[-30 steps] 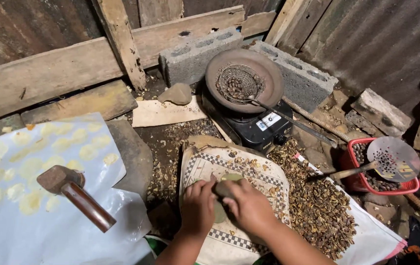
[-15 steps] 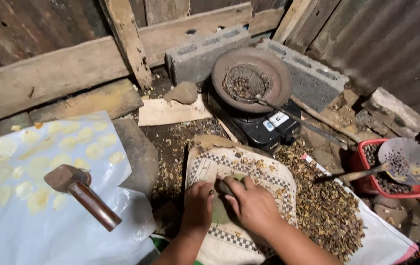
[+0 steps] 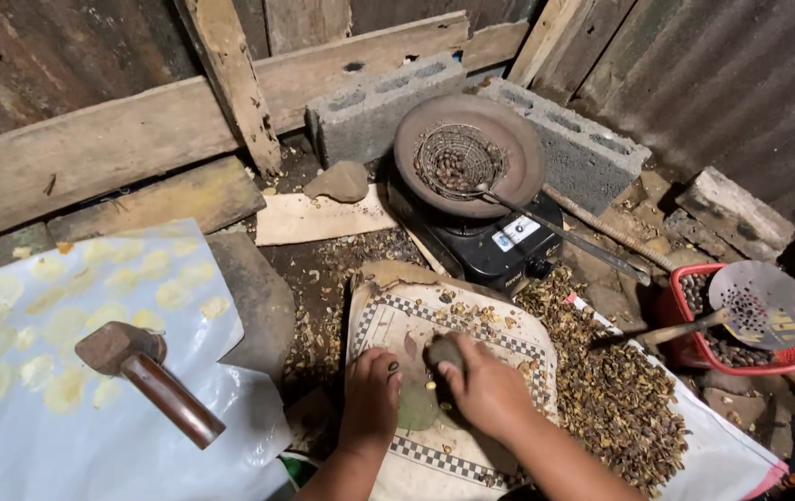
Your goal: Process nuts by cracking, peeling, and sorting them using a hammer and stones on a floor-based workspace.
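Spanning the near left, a plastic sheet [image 3: 91, 408] carries rows of flattened pale discs [image 3: 100, 278] and a mallet [image 3: 142, 376]; right of the patterned sack [image 3: 499, 339] lies a heap of cracked shells [image 3: 611, 390], judged finished output. Far centre, a pan with a wire basket of seeds [image 3: 458, 160] sits on the stove [image 3: 495, 246], and a red basket [image 3: 736, 345] at right holds more: plenty left. Right hand [image 3: 485, 390] clasps a small stone [image 3: 445, 351] over the sack; left hand [image 3: 371, 394] pinches one dark seed [image 3: 393, 367] just beside it.
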